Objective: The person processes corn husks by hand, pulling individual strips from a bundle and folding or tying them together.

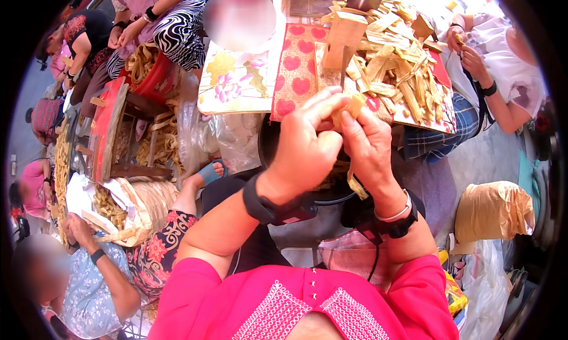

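Both my hands meet at the near edge of the table. My left hand [310,140] and my right hand [368,145] pinch a yellowish, fibrous strip [350,105] between their fingertips. Just beyond the fingers, a thin upright metal blade [344,69] stands against a wooden block [346,34]. A loose strip end [356,185] hangs below my right hand. To the right of the block lies a heap of pale, flat dried strips [399,69]. A cloth with red hearts [298,65] lies left of the block.
Below my hands is a black basin [326,196], partly hidden. A floral board [239,80] lies to the left, near a red bucket [153,76] of strips. A brown paper sack [492,211] stands at right. Several people sit around, one across the heap holding a small piece.
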